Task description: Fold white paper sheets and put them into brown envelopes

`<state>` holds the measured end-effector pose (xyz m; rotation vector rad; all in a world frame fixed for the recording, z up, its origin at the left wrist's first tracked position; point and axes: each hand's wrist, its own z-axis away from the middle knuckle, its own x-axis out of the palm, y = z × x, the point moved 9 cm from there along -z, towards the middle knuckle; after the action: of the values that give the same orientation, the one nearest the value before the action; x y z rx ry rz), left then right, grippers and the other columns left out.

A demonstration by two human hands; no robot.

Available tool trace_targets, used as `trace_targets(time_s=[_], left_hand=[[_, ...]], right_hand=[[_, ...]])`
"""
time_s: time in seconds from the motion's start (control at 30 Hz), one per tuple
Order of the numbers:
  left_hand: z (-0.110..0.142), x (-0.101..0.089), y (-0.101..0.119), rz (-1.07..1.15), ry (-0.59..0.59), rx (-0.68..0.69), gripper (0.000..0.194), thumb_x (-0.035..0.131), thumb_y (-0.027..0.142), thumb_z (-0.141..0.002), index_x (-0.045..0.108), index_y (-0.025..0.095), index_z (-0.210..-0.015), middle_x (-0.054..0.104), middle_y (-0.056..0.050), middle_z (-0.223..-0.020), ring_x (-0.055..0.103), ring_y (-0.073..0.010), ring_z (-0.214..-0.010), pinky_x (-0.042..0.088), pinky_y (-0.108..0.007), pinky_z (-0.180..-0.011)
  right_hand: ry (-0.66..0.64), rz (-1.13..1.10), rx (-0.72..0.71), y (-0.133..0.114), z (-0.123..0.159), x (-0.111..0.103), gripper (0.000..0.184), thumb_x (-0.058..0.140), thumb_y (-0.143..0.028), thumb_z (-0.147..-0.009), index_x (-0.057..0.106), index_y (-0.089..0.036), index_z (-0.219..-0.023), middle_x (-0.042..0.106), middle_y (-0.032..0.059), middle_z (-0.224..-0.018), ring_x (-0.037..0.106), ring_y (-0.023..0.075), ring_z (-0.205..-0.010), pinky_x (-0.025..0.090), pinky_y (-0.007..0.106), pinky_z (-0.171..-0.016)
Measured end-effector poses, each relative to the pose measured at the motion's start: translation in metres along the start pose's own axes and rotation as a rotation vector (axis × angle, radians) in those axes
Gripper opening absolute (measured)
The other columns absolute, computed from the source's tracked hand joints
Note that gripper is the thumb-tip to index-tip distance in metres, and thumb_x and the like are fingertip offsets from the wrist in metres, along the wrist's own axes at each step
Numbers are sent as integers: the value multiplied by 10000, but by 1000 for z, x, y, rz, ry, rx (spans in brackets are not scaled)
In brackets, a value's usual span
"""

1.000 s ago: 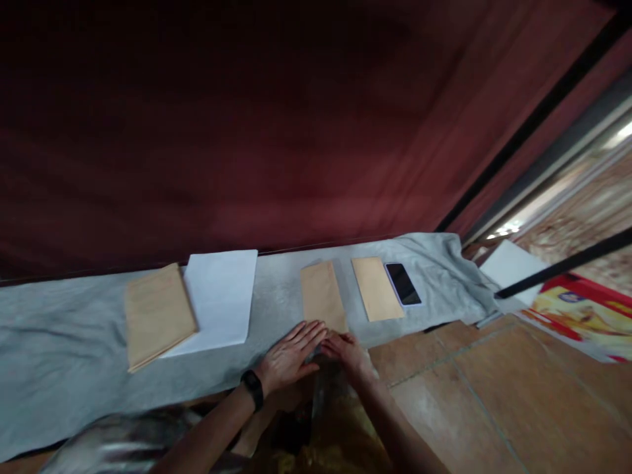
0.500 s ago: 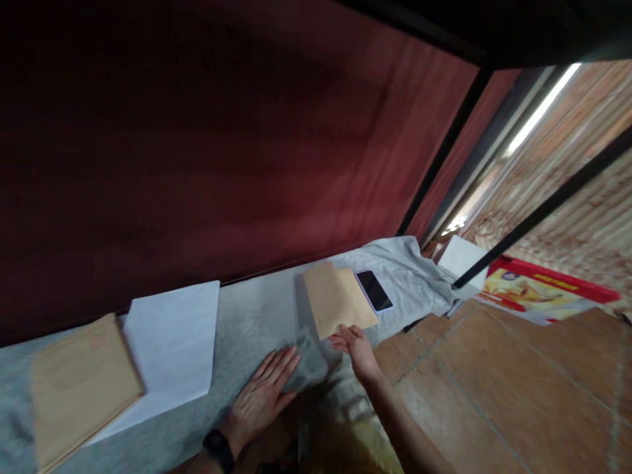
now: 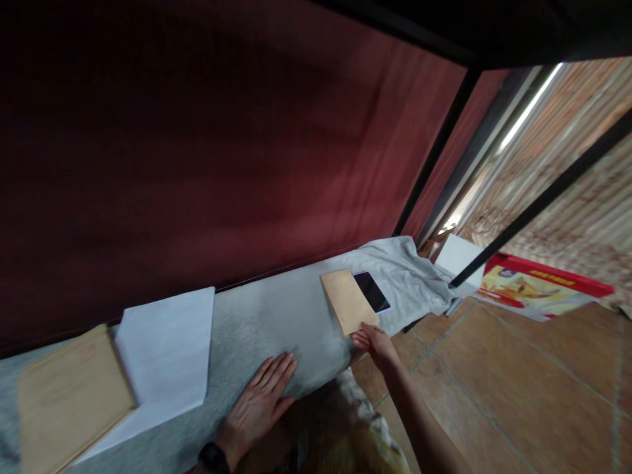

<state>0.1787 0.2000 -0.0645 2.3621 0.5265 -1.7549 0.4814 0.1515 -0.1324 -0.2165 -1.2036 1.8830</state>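
Note:
My right hand [image 3: 374, 342] pinches the near edge of a small brown kraft envelope [image 3: 347, 299], thumb on top and fingers below. The envelope lies at the right part of a grey cloth [image 3: 261, 319], close beside a dark-screened phone [image 3: 374, 291]. My left hand [image 3: 259, 403], with a black watch on its wrist, rests flat on the cloth, fingers stretched out, holding nothing. Left of it lie white paper sheets [image 3: 168, 355], partly covered by a stack of brown envelopes [image 3: 72, 401].
A dark red panel [image 3: 222, 184] rises behind the cloth-covered surface. Black metal bars [image 3: 538, 197] slant at the right. Beyond them, a white box [image 3: 457, 257] and a red and yellow printed box [image 3: 533, 286] stand on the brown tiled floor [image 3: 474, 375].
My right hand has moved the envelope rightward, and it now lines up over the brown paper that stuck out beside the phone. My left hand stays flat on the cloth.

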Motion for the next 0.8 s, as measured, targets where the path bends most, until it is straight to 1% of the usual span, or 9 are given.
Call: trace_targets(time_s=[0.2,0.3,0.4,0.47,0.67,0.8], left_hand=[[1,1,-1,41,21,-14,628,395,467,-1027,227,246,-1590,468,-53,-1552,495,-196,-1380,418,-376,-1136],[2,2,-1,55,22,-12,630,409,471,-1022,243,244,-1586,474,-55,-1548,491,-198,-1382,416,-381,-1139],[4,5,-2,50,9,-8,627,415,481,-1019,259,250,-1581,459,-50,-1558,482,-199,-1391,419,-382,-1137],[5,7,-2,50,1,-9,627,414,482,-1019,256,253,-1581,448,-47,-1565,476,-199,-1396,424,-384,-1135],[6,7,-2,36,-11,-23,622,432,451,-1016,267,238,-1577,428,-51,-1577,459,-200,-1410,432,-389,-1136],[7,4,-2,61,-5,-41,614,461,417,-1007,288,239,-1569,431,-48,-1576,447,-193,-1417,424,-385,-1147]], right_hand=[[23,23,0,3,0,-2,282,783,-395,-741,578,-206,-700,688,3,-616,716,172,-647,608,265,-656],[28,65,19,6,2,-3,287,762,-412,-770,586,-195,-706,716,38,-642,692,163,-566,591,256,-562],[28,119,48,6,3,-4,303,727,-443,-808,599,-185,-710,734,76,-659,650,151,-478,543,242,-456],[35,150,63,5,3,-5,320,712,-464,-823,602,-186,-707,735,82,-653,633,145,-448,518,232,-424],[56,223,92,2,2,-6,358,653,-495,-874,614,-183,-704,733,84,-639,619,135,-431,500,218,-419],[66,266,111,3,2,-7,367,650,-516,-875,621,-179,-734,719,69,-608,620,138,-435,497,218,-420]])
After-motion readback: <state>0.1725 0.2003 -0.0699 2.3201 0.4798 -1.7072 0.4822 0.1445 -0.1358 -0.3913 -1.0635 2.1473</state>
